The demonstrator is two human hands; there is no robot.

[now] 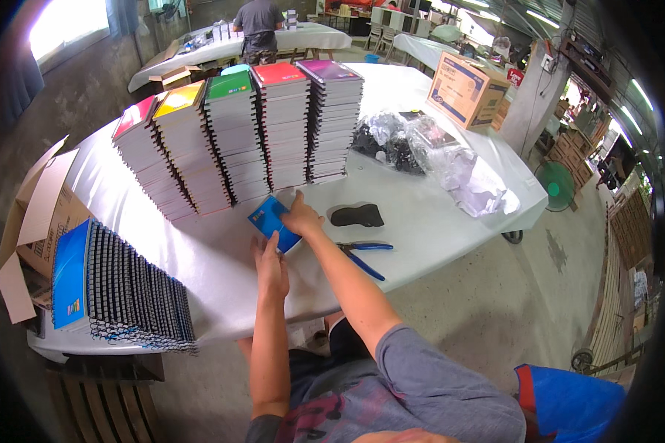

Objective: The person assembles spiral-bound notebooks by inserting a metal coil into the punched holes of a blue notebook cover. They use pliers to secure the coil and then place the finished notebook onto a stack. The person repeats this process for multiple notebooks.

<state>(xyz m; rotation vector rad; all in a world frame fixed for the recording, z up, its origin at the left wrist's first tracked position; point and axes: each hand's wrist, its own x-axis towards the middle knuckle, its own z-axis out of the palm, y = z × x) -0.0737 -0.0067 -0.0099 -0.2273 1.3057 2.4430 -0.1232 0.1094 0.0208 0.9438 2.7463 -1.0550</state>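
Note:
Between my hands, a small blue notebook (pixel 272 216) is turned at an angle in front of the tall stacks. My left hand (pixel 272 267) grips its near lower edge, thumb on the cover. At the right side of the cover, my right hand (pixel 301 219) grips it with fingers pointing away from me. To the right lie a black flat object (pixel 357 215) and blue-handled pliers (pixel 363 255) with the handles spread. Behind are several tall stacks of spiral-bound notebooks, among them a green-topped stack (pixel 233 133) and a purple-topped stack (pixel 334 125).
A long stack of blue spiral notebooks (pixel 118 284) stands at the table's left end beside an open cardboard box (pixel 41 214). Crumpled clear plastic (pixel 458 166) and a closed carton (pixel 465 90) sit on the right of the white-covered table (pixel 414 229). A person (pixel 259 29) stands beyond.

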